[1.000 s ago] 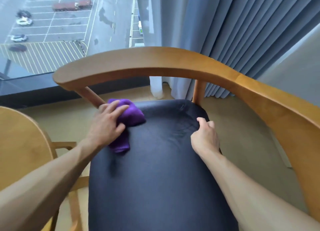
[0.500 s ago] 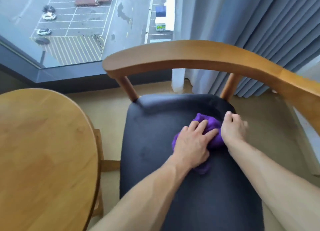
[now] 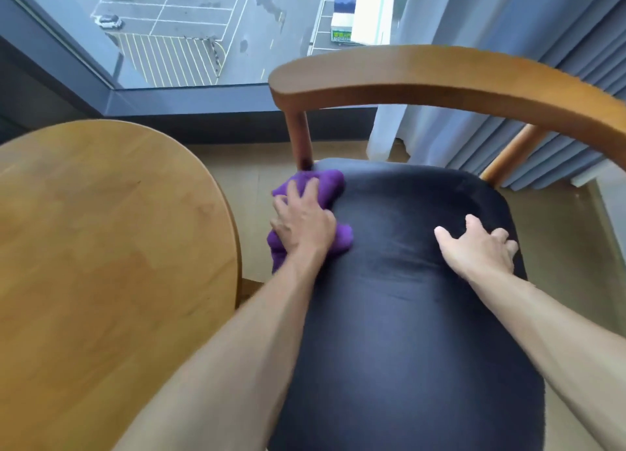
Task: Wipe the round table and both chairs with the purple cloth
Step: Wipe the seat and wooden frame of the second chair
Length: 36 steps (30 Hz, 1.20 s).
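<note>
A wooden chair with a curved backrest [image 3: 440, 78] and a black padded seat [image 3: 406, 315] fills the middle of the view. The bunched purple cloth [image 3: 327, 184] lies on the seat's far left corner, by the backrest post. My left hand [image 3: 303, 222] presses down on the cloth with fingers spread over it. My right hand [image 3: 477, 247] rests flat on the seat's right edge, fingers curled over the side, holding nothing else. The round wooden table [image 3: 101, 247] stands to the left of the chair.
A floor-to-ceiling window [image 3: 203, 27] looks down on a car park beyond the chair. Grey curtains [image 3: 508, 27] and a white sheer hang at the right. Beige floor [image 3: 559, 247] shows between the table and chair and to the right.
My left hand has slid the cloth from the seat's right side, next to my right hand, across to the far left corner. The view has swung left.
</note>
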### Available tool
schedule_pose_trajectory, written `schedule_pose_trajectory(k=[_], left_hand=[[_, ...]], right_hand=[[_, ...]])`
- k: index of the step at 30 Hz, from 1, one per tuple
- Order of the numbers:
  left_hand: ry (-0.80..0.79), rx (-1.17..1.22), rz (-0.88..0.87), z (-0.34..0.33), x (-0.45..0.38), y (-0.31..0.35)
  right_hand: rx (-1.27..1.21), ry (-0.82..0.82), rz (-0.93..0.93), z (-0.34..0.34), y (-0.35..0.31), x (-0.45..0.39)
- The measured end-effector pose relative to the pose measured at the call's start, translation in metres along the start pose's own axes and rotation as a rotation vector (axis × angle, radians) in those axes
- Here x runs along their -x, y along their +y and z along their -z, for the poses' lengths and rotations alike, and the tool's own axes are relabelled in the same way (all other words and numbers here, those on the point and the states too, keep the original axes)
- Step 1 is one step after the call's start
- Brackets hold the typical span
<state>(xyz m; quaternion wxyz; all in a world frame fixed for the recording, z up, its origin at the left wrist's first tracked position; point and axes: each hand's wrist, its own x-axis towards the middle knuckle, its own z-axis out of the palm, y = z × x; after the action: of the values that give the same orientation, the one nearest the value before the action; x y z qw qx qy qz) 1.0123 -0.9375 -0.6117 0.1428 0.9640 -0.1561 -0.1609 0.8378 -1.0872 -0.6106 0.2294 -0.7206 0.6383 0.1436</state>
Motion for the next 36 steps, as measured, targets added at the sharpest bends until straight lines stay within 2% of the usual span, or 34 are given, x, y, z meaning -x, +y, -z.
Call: schedule_pose_trajectory(k=[3, 7, 9, 10, 12, 15, 19, 20, 21, 23, 25, 28, 30, 31, 33, 34, 36], left_hand=[[-0.028, -0.128, -0.304, -0.020, 0.077, 0.004], [-0.340, -0.222, -0.870, -0.038, 0.164, -0.029], [-0.348, -0.312, -1.082, -0.032, 0.166, -0.059], [-0.298, -0.323, -1.077, -0.026, 0.156, -0.070], [-0.187, -0.304, -0.906, -0.012, 0.124, -0.080], [-0.067, -0.321, -0.545, -0.001, 0.068, -0.069], [0.034, -0.110, -0.019, -0.006, 0.036, -0.020], [0.033, -0.097, 0.046, -0.013, 0.043, -0.003], [0.023, -0.114, 0.043, -0.022, 0.054, 0.013], [0.005, -0.182, -0.149, -0.043, 0.091, 0.034], [-0.075, -0.209, -0.478, -0.060, 0.130, 0.039], [-0.302, -0.322, -1.015, -0.058, 0.153, 0.018], [-0.334, -0.400, -1.224, -0.037, 0.132, -0.006], [-0.289, -0.404, -1.240, -0.026, 0.116, -0.020], [-0.177, -0.373, -1.089, -0.003, 0.081, -0.054], [-0.121, -0.362, -0.931, 0.006, 0.067, -0.068], [-0.039, -0.309, -0.481, 0.011, 0.054, -0.079]], right_hand=[[-0.005, 0.006, -0.025, -0.005, -0.005, 0.004], [-0.045, 0.042, -0.026, -0.009, -0.009, 0.008], [-0.056, 0.055, -0.013, -0.010, -0.007, 0.011], [-0.054, 0.056, 0.001, -0.012, -0.006, 0.014], [-0.031, 0.062, 0.032, -0.015, -0.003, 0.019], [-0.016, 0.058, 0.085, -0.019, 0.000, 0.027], [-0.050, 0.012, 0.149, -0.022, 0.009, 0.036], [-0.075, 0.012, 0.157, -0.021, 0.012, 0.036], [-0.113, 0.017, 0.159, -0.018, 0.014, 0.034], [-0.193, 0.032, 0.163, -0.013, 0.019, 0.031], [-0.242, 0.048, 0.185, -0.011, 0.024, 0.030], [-0.249, 0.084, 0.230, -0.014, 0.034, 0.034], [-0.218, 0.110, 0.268, -0.019, 0.040, 0.037], [-0.198, 0.117, 0.284, -0.021, 0.042, 0.039], [-0.175, 0.112, 0.303, -0.025, 0.046, 0.042], [-0.180, 0.109, 0.305, -0.027, 0.047, 0.044], [-0.204, 0.112, 0.306, -0.027, 0.049, 0.045]])
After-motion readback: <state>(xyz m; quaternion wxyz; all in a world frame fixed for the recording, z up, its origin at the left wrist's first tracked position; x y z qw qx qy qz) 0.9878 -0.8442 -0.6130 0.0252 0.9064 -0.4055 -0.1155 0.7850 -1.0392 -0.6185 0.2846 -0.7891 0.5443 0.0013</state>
